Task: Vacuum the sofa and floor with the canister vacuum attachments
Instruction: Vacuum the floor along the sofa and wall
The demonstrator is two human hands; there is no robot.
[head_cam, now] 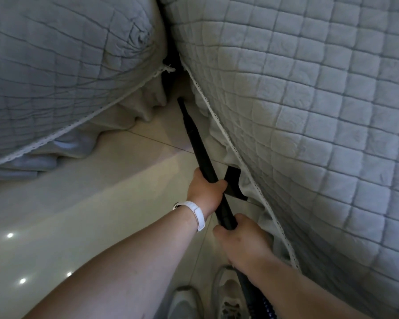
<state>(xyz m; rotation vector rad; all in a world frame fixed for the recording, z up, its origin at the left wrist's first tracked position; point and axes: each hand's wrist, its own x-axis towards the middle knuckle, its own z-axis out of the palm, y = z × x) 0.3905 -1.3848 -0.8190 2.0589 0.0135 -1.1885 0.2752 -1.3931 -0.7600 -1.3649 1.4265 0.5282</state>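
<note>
Quilted grey fabric is seen over the left sofa section (55,77), and its lace-edged skirt is draped down onto the tiled floor (101,192). Bare floor is left as a wedge between the two sofa sections, broad near the person and pinched to a dark slot at the top of the view. Ceiling lights are mirrored in the glossy tiles at the lower left.

The left hand (205,192), marked by a white wristband (197,214), is wrapped round the middle of the black crevice wand (194,134), with the thumb laid across the tube. The wand is slanted up and slightly left, and its narrow tip is held low at the mouth of the slot, close to the right-hand skirt. The right hand (242,242) is closed round the wand's lower end, where the ribbed hose (260,300) is joined. Both forearms are stretched forward. Two pale shoes (228,293) are seen below the hands.

A black sofa foot (234,183) is exposed just beside the wand, under the skirt of the right sofa section (309,111), whose quilted edge runs close along the right forearm.
</note>
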